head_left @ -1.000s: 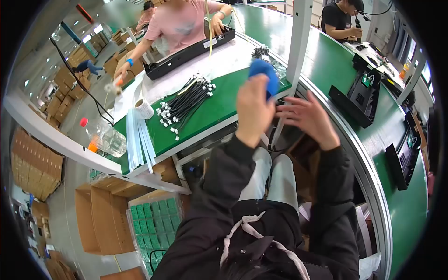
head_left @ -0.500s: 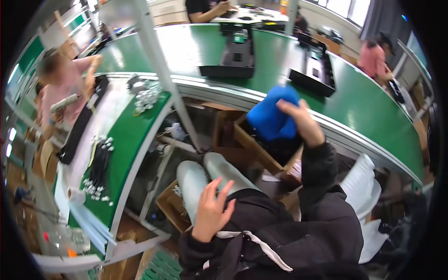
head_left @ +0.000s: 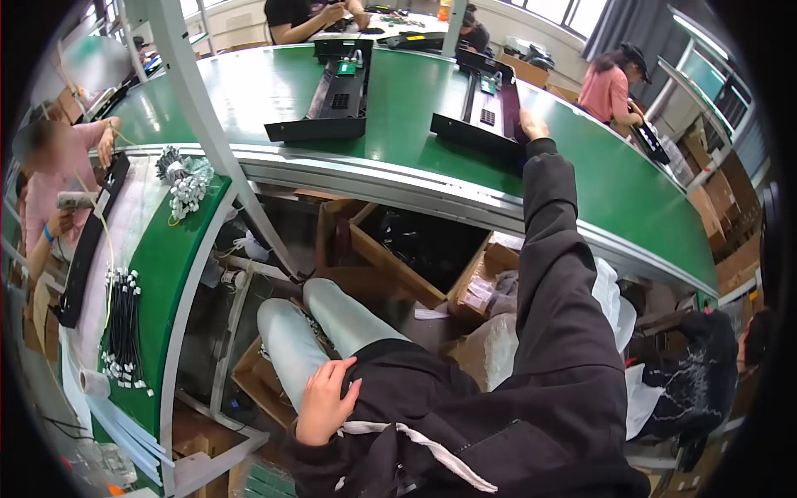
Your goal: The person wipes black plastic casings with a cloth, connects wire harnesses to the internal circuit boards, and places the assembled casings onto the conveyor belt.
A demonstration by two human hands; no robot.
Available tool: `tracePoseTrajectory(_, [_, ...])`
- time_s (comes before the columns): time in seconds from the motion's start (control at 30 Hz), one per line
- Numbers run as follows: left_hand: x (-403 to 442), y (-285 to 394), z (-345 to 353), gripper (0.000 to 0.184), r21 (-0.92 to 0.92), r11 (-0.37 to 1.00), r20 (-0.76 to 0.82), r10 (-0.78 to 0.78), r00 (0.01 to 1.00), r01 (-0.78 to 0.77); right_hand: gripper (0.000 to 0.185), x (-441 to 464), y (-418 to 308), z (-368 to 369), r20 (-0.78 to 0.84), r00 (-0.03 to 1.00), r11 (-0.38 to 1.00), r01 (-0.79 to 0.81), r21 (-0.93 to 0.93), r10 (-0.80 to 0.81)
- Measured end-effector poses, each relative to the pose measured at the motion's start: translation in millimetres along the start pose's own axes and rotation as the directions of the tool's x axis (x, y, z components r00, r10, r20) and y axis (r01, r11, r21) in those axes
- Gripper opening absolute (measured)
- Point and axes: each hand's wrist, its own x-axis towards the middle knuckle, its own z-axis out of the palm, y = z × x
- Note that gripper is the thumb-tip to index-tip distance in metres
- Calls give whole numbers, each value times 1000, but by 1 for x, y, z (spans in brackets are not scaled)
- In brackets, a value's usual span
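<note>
Head view, looking down on a seated person in a dark hooded jacket. The right arm stretches forward over a long green tabletop (head_left: 398, 108). The right hand (head_left: 535, 127) is at the right side wall of a shallow black housing (head_left: 475, 139), which lies on the tabletop with its inside facing up and a small green board (head_left: 488, 85) near its far end. I cannot tell whether the right fingers are clamped on that wall or only touch it. The left hand (head_left: 325, 404) rests low against the jacket, fingers loosely apart, holding nothing that I can see.

For this reach, I would judge it best to handle the housing by its outer wall, keep fingertips off the board, and mind the sleeve against the near edge.

A second housing (head_left: 315, 131) lies to the left, well apart from the first.

Hard to make out: the right fingertips and whatever lies beyond the wall; a dark patch by the right cuff; the black contents of the cardboard box (head_left: 398, 270) under the tabletop. The co-worker in black (head_left: 290, 25) at the top is cut off by the frame.
</note>
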Motion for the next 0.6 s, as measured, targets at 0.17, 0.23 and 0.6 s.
tracePoseTrajectory(0.17, [-2, -9, 5, 32, -40, 997, -19, -65, 998, 64, 38, -34, -57, -5, 30, 999, 960, -5, -279, 14])
tracePoseTrajectory(0.23, [-3, -9, 3, 32, -43, 997, -17, -71, 997, 70, 37, -18, -43, 8, 9, 999, 954, 39, -299, -38])
tracePoseTrajectory(0.6, [-2, -7, -3, 27, -99, 995, -45, -21, 999, 16, 30, -109, -30, -108, 149, 918, 859, 274, 433, -368])
